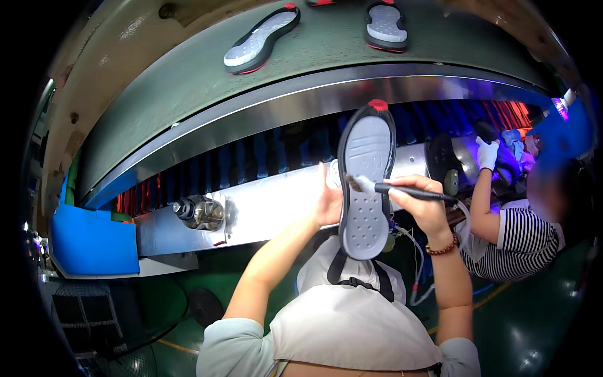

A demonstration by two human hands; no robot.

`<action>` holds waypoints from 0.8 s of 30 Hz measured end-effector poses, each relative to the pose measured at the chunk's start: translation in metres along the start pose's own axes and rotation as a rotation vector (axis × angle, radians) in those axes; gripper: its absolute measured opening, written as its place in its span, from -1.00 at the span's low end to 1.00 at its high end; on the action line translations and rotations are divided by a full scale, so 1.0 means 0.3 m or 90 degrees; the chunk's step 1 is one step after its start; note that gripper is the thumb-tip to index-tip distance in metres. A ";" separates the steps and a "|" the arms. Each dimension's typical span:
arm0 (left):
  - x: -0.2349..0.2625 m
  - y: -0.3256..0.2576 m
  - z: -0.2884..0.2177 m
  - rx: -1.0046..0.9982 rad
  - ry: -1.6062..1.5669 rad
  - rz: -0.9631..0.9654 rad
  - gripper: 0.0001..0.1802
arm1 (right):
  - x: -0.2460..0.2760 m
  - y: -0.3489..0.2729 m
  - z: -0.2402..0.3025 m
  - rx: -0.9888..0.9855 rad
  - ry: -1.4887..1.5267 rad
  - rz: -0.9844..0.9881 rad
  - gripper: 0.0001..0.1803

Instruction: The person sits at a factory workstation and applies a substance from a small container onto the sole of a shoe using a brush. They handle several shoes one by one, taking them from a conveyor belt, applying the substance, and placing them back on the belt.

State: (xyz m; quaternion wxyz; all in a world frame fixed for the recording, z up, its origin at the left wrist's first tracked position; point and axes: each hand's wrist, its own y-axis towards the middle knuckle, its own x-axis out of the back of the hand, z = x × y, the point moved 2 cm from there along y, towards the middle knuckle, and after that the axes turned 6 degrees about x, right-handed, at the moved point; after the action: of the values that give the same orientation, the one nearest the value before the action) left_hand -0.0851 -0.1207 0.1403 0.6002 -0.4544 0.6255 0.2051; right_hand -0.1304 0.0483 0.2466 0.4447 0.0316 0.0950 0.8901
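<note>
A shoe sole (367, 229) with a grey dimpled inner face, a black rim and a red toe tip stands nearly upright in front of me. My left hand (325, 204) grips its left edge, thumb up along the side and the fingers partly hidden behind it. A brush (418, 191) with a dark handle is held pen-like in my right hand (424, 207). Its brownish bristles touch or hover just over the middle of the sole's inner face; I cannot tell which.
Beyond a steel rail (301, 94) runs a green conveyor belt (176, 94), carrying a sole (267, 39) and another sole (386, 28). A metal bottle (204, 212) stands on the steel ledge (270, 207). At right, a co-worker's white-gloved hand (487, 154) holds something dark.
</note>
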 end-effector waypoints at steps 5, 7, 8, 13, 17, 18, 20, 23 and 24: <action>0.021 0.098 0.058 -0.041 0.003 0.046 0.02 | 0.100 0.001 -0.116 -0.010 0.143 -0.164 -0.83; 0.045 0.110 0.067 -0.021 0.025 0.003 0.03 | 0.116 0.001 -0.149 -0.021 0.164 -0.192 -0.83; 0.057 0.111 0.070 -0.011 0.037 -0.019 0.03 | 0.121 -0.001 -0.153 -0.029 0.177 -0.210 -0.83; 0.017 0.114 0.088 -0.112 0.105 0.040 -0.04 | 0.144 0.030 -0.144 -0.016 0.191 -0.257 -0.81; -0.071 0.104 0.099 -0.168 0.137 -0.048 -0.08 | 0.122 0.073 -0.081 0.030 0.090 -0.294 -0.81; -0.087 0.106 0.101 -0.189 0.144 -0.087 -0.09 | 0.112 0.079 -0.076 0.042 0.052 -0.303 -0.82; -0.091 0.114 0.103 -0.189 0.099 -0.107 -0.15 | 0.058 0.085 -0.064 0.078 -0.052 -0.253 -0.85; -0.094 0.117 0.083 -0.209 0.033 -0.140 -0.20 | -0.038 0.047 -0.025 0.351 -0.418 -0.158 -0.84; -0.088 0.111 0.062 -0.233 0.042 -0.139 -0.18 | -0.058 0.009 -0.017 0.341 -0.435 -0.109 -0.84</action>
State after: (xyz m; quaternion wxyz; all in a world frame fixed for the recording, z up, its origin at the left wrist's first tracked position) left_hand -0.1051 -0.0805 0.1517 0.5055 -0.6275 0.5442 0.2336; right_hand -0.1226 0.0321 0.2426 0.4990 0.4304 0.1718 0.7323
